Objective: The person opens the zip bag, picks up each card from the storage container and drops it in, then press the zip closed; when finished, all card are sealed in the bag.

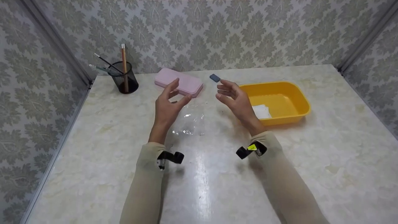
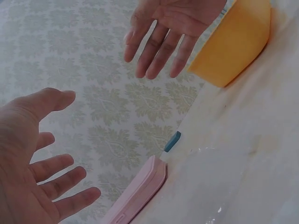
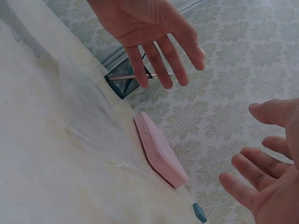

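Near the middle of the head view, two hands float above a pale table, palms facing each other, and both are empty. The left hand has its fingers spread and loose, thumb up, gripping nothing. The right hand is the same, with fingers gently bent and not touching anything. Between and just below the hands lies a clear plastic bag, flat and shiny on the table; neither hand touches it. Behind the left hand, toward the top of the frame, sits a pink case, lid shut. A small blue eraser lies just right of the case, close behind the right fingertips. To the right of the right hand stands a yellow tub with a white cloth inside it. At the upper left, a black mesh cup holds pencils. Patterned wallpaper runs behind the table. From the left wrist view, the left hand fills the lower left, the right hand hangs at the top, and the case and eraser sit by the table's edge. From the right wrist view, the case lies in the middle and the cup is under the left hand.
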`<action>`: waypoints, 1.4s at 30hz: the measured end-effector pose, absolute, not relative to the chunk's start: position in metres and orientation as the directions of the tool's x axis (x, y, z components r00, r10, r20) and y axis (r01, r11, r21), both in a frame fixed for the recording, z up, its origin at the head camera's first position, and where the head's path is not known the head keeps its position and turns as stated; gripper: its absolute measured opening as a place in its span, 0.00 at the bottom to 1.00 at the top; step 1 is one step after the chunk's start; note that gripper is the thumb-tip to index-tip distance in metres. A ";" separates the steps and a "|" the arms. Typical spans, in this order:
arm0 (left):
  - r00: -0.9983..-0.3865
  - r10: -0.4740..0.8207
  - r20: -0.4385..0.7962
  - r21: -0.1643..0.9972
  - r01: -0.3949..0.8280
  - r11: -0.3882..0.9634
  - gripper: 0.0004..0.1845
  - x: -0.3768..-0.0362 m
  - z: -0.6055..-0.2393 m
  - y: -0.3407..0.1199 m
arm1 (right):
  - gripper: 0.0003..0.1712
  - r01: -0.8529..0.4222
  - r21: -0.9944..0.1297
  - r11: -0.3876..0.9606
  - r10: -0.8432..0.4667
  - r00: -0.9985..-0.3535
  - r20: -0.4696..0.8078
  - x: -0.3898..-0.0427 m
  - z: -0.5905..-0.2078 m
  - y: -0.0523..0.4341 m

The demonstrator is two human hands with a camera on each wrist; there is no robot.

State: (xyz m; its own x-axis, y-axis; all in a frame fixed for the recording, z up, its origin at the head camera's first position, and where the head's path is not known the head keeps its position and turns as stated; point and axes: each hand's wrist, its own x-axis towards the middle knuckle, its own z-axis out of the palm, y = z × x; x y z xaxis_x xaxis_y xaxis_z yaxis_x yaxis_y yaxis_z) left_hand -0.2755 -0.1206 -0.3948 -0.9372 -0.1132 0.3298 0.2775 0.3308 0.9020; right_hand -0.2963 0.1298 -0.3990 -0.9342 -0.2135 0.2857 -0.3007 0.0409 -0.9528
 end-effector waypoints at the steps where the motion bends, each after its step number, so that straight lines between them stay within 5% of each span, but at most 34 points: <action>1: -0.938 -0.111 0.330 0.900 0.276 0.337 0.38 -0.276 -0.396 -0.120 | 0.34 -0.294 -0.954 0.050 -0.213 -0.937 0.278 -0.296 -0.400 0.128; 16: -0.973 -0.088 0.213 0.921 0.170 0.351 0.35 -0.279 -0.417 -0.104 | 0.28 -0.188 -0.957 0.223 -0.259 -0.957 0.127 -0.296 -0.426 0.102; 29: -0.995 -0.095 0.040 0.914 -0.002 0.406 0.21 -0.278 -0.433 -0.098 | 0.28 0.151 -0.985 0.086 -0.234 -0.958 -0.168 -0.295 -0.440 0.093; 42: -0.994 -0.104 0.026 0.874 -0.028 0.485 0.13 -0.276 -0.440 -0.097 | 0.24 0.258 -0.960 -0.106 -0.270 -0.937 -0.222 -0.292 -0.446 0.085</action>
